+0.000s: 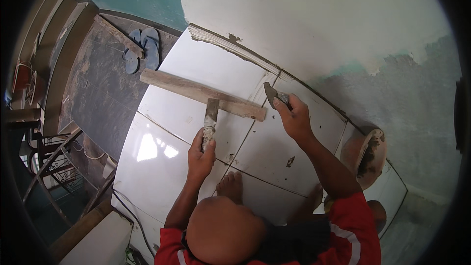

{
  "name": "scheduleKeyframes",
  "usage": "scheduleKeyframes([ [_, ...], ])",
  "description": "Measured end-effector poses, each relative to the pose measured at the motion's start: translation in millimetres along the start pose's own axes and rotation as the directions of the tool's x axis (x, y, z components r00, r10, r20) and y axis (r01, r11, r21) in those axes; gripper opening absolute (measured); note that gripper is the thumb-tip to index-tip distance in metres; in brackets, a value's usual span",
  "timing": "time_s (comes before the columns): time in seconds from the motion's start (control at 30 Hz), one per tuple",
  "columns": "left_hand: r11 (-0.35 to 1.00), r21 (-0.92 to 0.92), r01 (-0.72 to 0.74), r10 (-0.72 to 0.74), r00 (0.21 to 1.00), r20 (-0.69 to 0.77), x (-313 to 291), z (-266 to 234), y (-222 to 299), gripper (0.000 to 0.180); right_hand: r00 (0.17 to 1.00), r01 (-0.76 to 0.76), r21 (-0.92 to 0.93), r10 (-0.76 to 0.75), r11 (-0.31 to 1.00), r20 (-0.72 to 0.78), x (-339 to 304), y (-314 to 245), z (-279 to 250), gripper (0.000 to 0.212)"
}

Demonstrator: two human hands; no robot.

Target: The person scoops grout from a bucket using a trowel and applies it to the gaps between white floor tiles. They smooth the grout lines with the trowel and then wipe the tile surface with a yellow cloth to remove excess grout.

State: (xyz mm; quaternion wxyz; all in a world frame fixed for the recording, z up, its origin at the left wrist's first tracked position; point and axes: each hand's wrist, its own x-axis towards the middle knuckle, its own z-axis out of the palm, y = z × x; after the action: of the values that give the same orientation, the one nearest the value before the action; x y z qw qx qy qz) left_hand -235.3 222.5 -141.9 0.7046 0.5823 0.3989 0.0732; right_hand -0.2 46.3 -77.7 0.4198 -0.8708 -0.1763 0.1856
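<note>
In my left hand [202,154] is a flat-bladed scraper [211,112], its blade and handle caked with grey mortar. The blade end lies against or over a wooden board [184,88] that rests slantwise on white floor tiles [189,61]. My right hand [296,118] is closed round a small tool with a short grey blade [270,92], possibly a trowel; my fingers cover most of its handle. That blade is held past the board's right end, close to the gap between tiles and wall.
A pinkish basin [351,152] with mortar stuck inside leans at the right by the wall. Mortar crumbs [290,161] dot the tiles. Blue flip-flops [151,44] and a wooden strip [117,34] lie on the darker floor at far left, beside steps [64,64]. A black cable [135,213] runs at lower left.
</note>
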Motion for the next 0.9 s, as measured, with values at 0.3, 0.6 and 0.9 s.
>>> scheduleKeyframes([
  [0.3,0.999,-0.042,-0.003,0.004,1.0,0.023,12,-55,-60,0.052,0.903,0.415,-0.073,-0.421,0.907,-0.091,165,-37,139,0.015],
  [0.6,0.997,-0.008,-0.076,0.077,0.996,0.051,17,-61,-57,0.051,0.686,0.693,-0.354,-0.725,0.627,0.06,283,-97,232,0.02],
  [0.9,0.995,0.046,-0.086,0.085,0.996,0.029,19,-60,-58,0.051,0.652,0.726,-0.59,-0.629,0.354,0.423,308,-100,244,0.023],
])
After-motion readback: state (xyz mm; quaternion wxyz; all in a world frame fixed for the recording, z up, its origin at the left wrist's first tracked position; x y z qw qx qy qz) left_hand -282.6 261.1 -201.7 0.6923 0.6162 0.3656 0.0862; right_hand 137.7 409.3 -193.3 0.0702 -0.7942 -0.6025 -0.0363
